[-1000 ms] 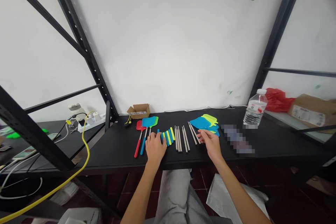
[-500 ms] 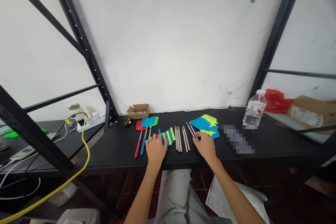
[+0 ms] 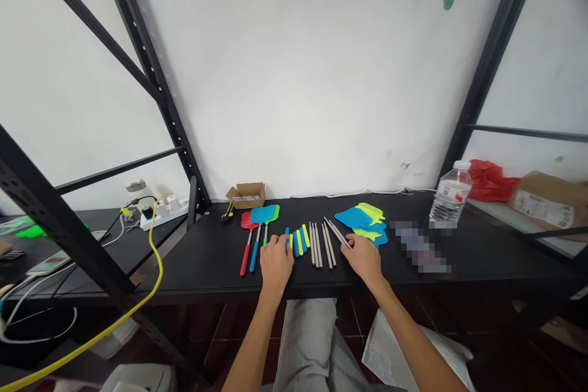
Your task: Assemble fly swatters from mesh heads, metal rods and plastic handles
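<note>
My left hand (image 3: pixel 277 262) lies low over the table with bent fingers close together, beside a row of blue and yellow handle grips (image 3: pixel 299 241). It covers the lower part of a green fly swatter (image 3: pixel 265 236); what its fingertips grip is hidden. Left of it are a red fly swatter (image 3: pixel 247 242) and a blue fly swatter (image 3: pixel 255 248). My right hand (image 3: pixel 365 257) pinches the near ends of slim metal rods (image 3: pixel 335 229), which slant away to the left. More metal rods (image 3: pixel 316 246) lie between my hands. Blue and yellow swatter heads (image 3: pixel 356 218) are piled beyond my right hand.
On the black table (image 3: pixel 193 263) stand an open cardboard box (image 3: pixel 247 197) at the back and a water bottle (image 3: pixel 451 193) at the right. A blurred-out item (image 3: pixel 420 248) lies near the bottle. Black shelf posts (image 3: pixel 160 92) flank the table; a yellow cable (image 3: pixel 158 269) hangs at the left.
The view has shifted slightly. My left hand has moved a little left relative to the handle grips, uncovering more of them. My right hand keeps hold of the metal rods, nearly in place.
</note>
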`<state>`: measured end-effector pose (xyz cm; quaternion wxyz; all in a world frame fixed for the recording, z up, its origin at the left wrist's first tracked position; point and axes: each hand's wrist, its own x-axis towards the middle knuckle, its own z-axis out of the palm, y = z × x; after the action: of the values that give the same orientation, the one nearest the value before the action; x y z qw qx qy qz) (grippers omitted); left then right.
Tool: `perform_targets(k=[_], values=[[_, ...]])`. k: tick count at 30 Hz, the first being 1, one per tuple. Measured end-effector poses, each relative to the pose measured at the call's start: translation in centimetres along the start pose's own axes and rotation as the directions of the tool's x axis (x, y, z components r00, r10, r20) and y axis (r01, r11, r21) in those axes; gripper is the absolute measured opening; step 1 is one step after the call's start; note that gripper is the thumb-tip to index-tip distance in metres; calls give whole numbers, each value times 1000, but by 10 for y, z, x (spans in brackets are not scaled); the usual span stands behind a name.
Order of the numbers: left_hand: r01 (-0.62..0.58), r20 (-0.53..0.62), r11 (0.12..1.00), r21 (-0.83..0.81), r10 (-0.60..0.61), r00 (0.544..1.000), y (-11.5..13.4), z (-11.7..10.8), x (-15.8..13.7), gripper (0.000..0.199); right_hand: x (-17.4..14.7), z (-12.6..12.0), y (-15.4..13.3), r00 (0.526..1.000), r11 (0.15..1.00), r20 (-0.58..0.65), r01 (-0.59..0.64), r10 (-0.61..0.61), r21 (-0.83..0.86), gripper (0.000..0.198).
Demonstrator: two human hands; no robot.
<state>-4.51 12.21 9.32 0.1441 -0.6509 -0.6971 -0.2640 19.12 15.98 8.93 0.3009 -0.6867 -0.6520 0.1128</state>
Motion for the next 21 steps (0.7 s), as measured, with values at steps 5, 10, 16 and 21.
perform_targets(k=[5, 10, 16, 21], values=[[-23, -10, 999, -26, 23, 1000, -1, 0, 0, 27, 0, -1, -1, 1000, 1000, 4, -8, 8, 11, 34], [-33, -21, 998, -49, 32, 999, -1, 1, 0, 28, 0, 0, 1, 1000, 999, -7, 1, -1, 32, 30], [-43, -34, 996, -72, 41, 999, -2, 0, -1, 28, 2, 0, 1, 1000, 998, 12, -19, 19, 57, 25], [-43, -44, 995, -92, 39, 998, -2, 0, -1, 28, 2, 0, 6, 999, 993, -2, 37, -37, 112, 25]])
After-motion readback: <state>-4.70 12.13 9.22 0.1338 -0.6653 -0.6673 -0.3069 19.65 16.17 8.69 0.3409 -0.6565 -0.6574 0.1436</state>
